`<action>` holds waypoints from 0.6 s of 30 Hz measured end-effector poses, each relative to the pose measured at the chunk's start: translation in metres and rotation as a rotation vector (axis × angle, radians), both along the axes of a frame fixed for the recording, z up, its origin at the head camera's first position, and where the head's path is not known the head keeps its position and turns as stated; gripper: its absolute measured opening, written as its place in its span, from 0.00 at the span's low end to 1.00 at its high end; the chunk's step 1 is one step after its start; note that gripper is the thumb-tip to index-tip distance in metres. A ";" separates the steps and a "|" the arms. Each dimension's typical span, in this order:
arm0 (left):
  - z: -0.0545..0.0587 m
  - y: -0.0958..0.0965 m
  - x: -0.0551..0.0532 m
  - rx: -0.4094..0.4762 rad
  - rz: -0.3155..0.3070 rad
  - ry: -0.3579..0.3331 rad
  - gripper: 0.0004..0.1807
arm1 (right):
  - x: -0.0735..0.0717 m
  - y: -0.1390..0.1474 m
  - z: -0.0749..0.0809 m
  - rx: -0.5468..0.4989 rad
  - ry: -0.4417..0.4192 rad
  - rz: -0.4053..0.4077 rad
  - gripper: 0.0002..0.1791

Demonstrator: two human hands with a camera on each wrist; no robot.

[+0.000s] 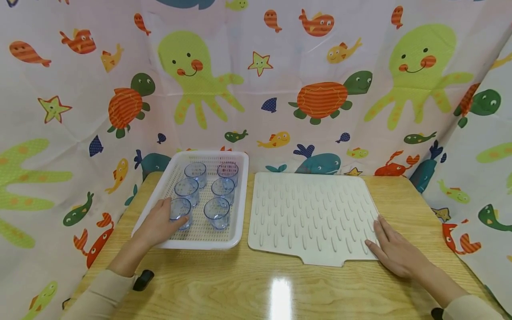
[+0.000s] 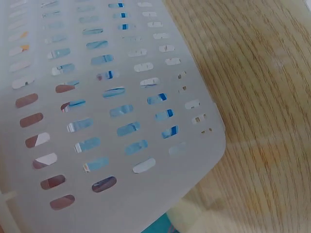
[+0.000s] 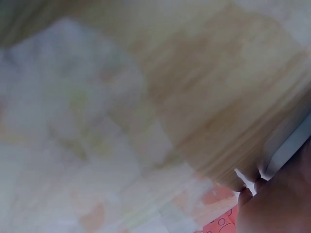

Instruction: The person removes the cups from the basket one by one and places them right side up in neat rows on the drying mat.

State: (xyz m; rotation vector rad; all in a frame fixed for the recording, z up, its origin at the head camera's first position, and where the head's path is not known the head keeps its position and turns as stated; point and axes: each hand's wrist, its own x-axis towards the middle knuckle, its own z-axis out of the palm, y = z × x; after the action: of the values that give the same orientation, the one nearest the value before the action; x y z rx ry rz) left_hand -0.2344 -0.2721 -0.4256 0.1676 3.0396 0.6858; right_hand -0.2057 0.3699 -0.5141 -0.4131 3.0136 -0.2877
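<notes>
Several clear blue-tinted drinking glasses stand in two columns inside a white perforated plastic basket. In the head view my left hand reaches over the basket's left wall and holds the front-left glass, thumb at its near side and fingers behind. The left wrist view looks through the basket's slotted wall, with blue glass behind the slots. To the right lies a cream draining board with raised ridges. My right hand rests at its right edge, fingers extended onto it; part of that hand shows in the right wrist view.
Basket and board sit side by side on a wooden table, a narrow gap between them. A curtain printed with sea animals hangs behind the table and along both sides.
</notes>
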 end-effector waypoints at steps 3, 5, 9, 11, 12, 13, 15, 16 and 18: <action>-0.001 0.000 0.000 -0.009 0.000 0.003 0.51 | 0.001 -0.001 0.001 -0.005 -0.003 -0.004 0.47; -0.002 0.000 0.000 -0.012 0.002 -0.002 0.51 | 0.002 -0.001 0.001 -0.010 -0.002 -0.007 0.48; -0.003 0.000 0.000 -0.016 0.010 -0.013 0.51 | 0.003 -0.001 0.001 -0.007 0.002 -0.012 0.49; -0.002 0.001 0.000 -0.013 0.015 -0.014 0.50 | 0.002 0.000 0.001 0.001 0.004 -0.012 0.49; -0.002 0.001 -0.001 -0.014 0.016 -0.011 0.50 | 0.002 0.000 0.002 0.002 0.002 -0.013 0.49; -0.002 0.001 -0.001 -0.017 0.014 -0.008 0.50 | 0.001 0.001 0.002 0.002 0.001 -0.014 0.49; -0.002 0.002 -0.001 -0.017 0.015 -0.004 0.49 | 0.001 0.002 0.002 -0.004 -0.006 -0.015 0.50; -0.002 0.002 -0.001 -0.016 0.015 -0.005 0.49 | 0.001 0.002 0.002 -0.008 -0.010 -0.014 0.50; -0.002 0.002 -0.001 -0.021 0.016 -0.006 0.49 | 0.000 0.003 0.002 -0.017 -0.018 -0.012 0.50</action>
State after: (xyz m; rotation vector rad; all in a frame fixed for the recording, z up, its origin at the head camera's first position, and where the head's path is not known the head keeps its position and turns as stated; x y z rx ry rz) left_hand -0.2350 -0.2705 -0.4275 0.1404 3.0441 0.6546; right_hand -0.2054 0.3733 -0.5121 -0.3916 2.9990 -0.3168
